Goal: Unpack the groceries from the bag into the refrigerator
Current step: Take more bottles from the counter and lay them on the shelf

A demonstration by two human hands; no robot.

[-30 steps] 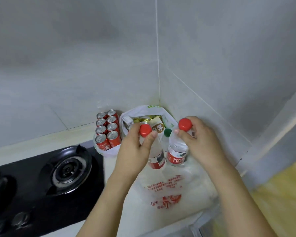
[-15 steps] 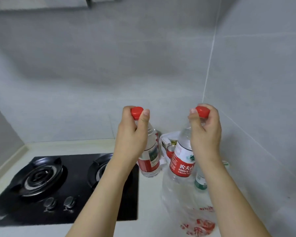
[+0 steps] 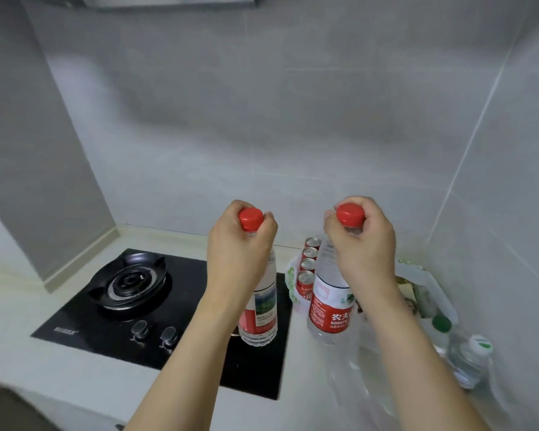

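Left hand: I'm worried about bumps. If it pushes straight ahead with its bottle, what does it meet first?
Probably the tiled wall; nothing shows between the left hand and it, though depth is unclear.

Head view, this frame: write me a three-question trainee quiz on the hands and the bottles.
1. True or false: the left hand holds its red-capped bottle by the neck, just under the cap.
2. The bottle in the right hand hangs: A) over the gas hob; B) in front of the pack of red cans; C) inside a refrigerator.
3. Fill in: the bottle lying in the plastic bag at the right has a ____-and-white cap.

Key: 1 true; 2 B; 3 green.
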